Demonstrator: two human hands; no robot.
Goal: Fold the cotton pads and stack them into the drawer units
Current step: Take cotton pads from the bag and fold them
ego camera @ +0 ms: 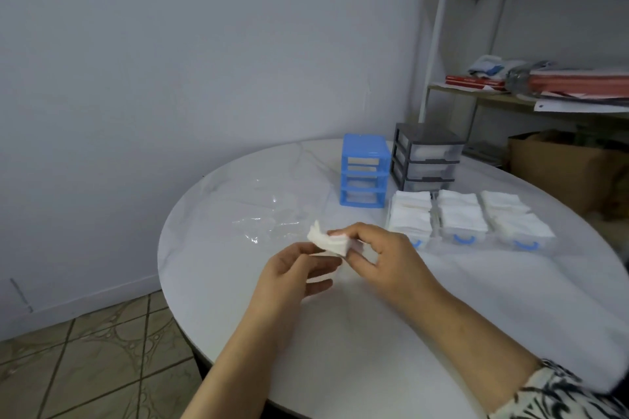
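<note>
A white cotton pad [328, 241] is held above the round white table [374, 333], partly folded. My right hand [384, 257] pinches its right side. My left hand [292, 274] holds it from below with thumb and fingers. Behind stand an empty blue drawer frame [364, 175] and a dark grey drawer unit [425, 156] with clear drawers shut. Three clear drawers with blue handles [473, 221] lie on the table to the right, each filled with folded white pads.
A crumpled clear plastic wrapper [269, 214] lies on the table behind my hands. A shelf [531, 92] with papers and a cardboard box [565, 167] stand at the right. The table edge drops to a tiled floor [85, 367] on the left.
</note>
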